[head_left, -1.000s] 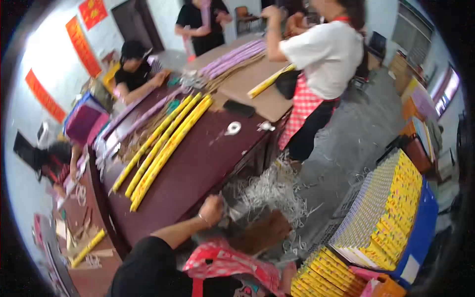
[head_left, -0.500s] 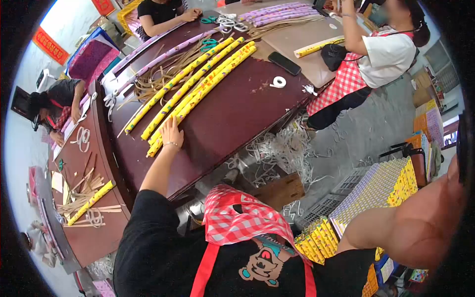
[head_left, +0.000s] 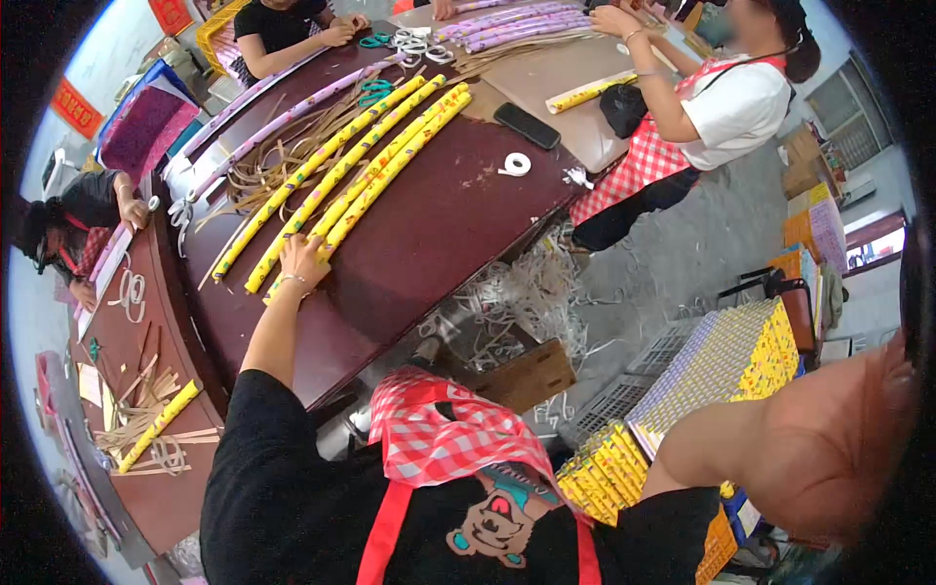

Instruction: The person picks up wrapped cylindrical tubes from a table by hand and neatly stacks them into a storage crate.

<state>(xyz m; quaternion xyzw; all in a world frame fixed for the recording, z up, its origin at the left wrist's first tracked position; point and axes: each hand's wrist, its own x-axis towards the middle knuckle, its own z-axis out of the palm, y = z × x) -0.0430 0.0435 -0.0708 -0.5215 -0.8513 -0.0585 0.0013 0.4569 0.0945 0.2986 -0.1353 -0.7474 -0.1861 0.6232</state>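
Several long yellow patterned rolls lie slantwise on the dark red table. My left hand is at the near end of the two rightmost rolls, with its fingers curled over them. My right arm is bent up close to the camera at the right edge. Of my right hand only a large, blurred part shows, and its fingers are hidden. Just beyond the rolls are loose tan strips and green-handled scissors.
A phone and a white tape roll lie right of the rolls. Co-workers stand around the tables, one in a checked apron. White scraps litter the floor beside stacked yellow rolls. Purple rolls lie at the back.
The view has shifted, so the table appears further left. My left hand has gone from lying spread on the yellow rolls to curling its fingers over them.
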